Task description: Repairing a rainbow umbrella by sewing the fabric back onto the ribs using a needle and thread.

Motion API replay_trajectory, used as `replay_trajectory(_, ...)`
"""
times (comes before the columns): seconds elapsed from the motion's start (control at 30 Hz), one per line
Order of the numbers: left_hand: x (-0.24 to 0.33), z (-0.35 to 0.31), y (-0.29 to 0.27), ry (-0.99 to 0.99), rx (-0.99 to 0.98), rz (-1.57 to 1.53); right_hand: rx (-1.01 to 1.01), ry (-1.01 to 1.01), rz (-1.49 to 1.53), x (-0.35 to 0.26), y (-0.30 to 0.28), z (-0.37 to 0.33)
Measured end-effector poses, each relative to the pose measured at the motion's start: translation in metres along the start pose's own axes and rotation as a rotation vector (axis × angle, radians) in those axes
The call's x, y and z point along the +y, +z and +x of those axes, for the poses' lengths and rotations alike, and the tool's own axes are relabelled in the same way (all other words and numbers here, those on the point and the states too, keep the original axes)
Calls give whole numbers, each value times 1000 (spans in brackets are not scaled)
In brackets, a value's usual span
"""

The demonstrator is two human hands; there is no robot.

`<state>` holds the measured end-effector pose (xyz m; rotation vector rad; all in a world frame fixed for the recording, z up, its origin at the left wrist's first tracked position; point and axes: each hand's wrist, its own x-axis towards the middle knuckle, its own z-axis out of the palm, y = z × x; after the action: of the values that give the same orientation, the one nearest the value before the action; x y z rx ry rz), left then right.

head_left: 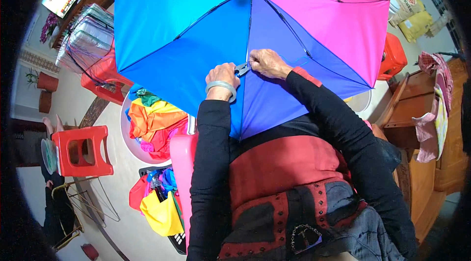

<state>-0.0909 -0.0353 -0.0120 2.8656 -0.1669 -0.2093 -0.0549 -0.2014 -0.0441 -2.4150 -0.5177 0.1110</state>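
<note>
An opened rainbow umbrella (206, 30) spreads in front of me, its inside with black ribs facing me. My left hand (223, 77), with a pale bangle at the wrist, is closed around a small grey metal tool that looks like pliers (242, 69). The tool's jaws reach the rib (249, 30) running down between the blue and violet panels. Just right of the jaws, my right hand (267, 63) is closed, its thumb and fingers pinching at that same rib. What exactly lies between those fingertips is hidden. The canopy's near edge rests close to my lap.
A white tub (128, 138) of colourful cloth stands at my left, with more folded umbrellas (164, 212) below it. Red stools (83, 150) stand left, one under a wrapped stack (88, 38). A wooden bench (427, 177) with cloths is right. Another person's dark sleeve (51, 212) shows far left.
</note>
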Motion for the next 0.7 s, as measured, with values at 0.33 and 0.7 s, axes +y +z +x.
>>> replay_trajectory(0.33,2,-1,19,34,103,100,-10,74,-40,-9,5,-2)
replay_trajectory(0.7,2,1,26,150,216,63,85,53,-287,-25,6,-2)
